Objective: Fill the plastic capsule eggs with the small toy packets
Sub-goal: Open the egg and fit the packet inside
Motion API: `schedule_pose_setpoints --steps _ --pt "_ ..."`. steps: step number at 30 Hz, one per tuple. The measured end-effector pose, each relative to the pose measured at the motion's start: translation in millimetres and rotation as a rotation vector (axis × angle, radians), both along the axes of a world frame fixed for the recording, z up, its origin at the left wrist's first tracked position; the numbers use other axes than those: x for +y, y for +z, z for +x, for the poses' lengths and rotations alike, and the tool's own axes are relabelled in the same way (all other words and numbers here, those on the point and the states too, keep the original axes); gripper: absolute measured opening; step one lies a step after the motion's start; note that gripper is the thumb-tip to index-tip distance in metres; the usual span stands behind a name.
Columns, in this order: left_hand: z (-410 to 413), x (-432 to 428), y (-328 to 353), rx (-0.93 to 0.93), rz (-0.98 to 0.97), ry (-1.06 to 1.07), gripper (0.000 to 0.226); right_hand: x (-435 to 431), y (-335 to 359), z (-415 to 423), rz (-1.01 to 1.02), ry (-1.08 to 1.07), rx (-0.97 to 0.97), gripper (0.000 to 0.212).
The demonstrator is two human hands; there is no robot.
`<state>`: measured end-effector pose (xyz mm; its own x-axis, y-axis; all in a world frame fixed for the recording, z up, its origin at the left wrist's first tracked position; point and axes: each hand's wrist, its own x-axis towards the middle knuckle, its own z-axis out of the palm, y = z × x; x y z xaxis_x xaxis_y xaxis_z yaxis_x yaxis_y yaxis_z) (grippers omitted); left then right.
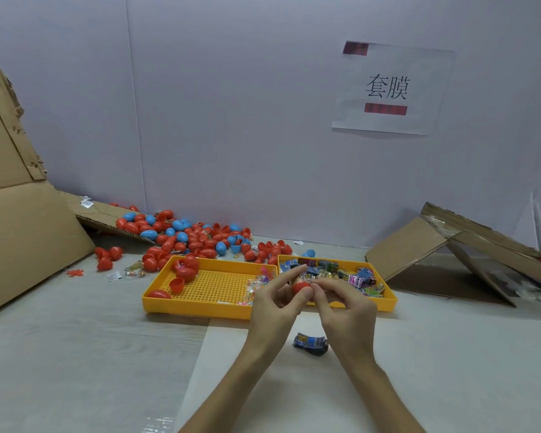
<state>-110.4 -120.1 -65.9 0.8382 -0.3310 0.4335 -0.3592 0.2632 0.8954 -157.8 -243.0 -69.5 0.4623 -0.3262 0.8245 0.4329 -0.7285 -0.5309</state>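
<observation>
**Both hands pinch a red egg half**

The fingers [289,272] of the left hand [274,304] and the right hand [345,312] pinch a red egg half [300,287] between them, with a toy packet [305,277] poking from its top. Just beyond the fingers sit a perforated tray [197,307] with egg halves and a packet tray [381,306]. Nearer than the fingers, between the wrists, a loose packet [310,343] lies on the table [75,354]. Far beyond, to the left, is a pile of eggs [185,237].
</observation>
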Motion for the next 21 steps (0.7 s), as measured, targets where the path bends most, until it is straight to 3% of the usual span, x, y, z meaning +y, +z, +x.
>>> schedule_pose_setpoints --steps 6,11,16,21 --pt "-2.0 -1.0 -0.9 -0.036 0.041 0.024 0.034 -0.8 -1.9 2.1 -0.15 -0.027 0.036 0.003" --pt "-4.5 -1.7 0.5 -0.072 0.073 0.019 0.037 -1.3 0.6 0.7 -0.156 -0.001 0.094 0.022" --pt "-4.4 -0.6 -1.5 -0.151 0.154 0.014 0.033 -0.2 1.3 -0.6 -0.169 0.015 0.079 0.011" --pt "-5.8 1.2 -1.6 -0.192 0.161 0.048 0.033 -4.1 -0.8 0.6 -0.176 0.027 0.11 0.016"
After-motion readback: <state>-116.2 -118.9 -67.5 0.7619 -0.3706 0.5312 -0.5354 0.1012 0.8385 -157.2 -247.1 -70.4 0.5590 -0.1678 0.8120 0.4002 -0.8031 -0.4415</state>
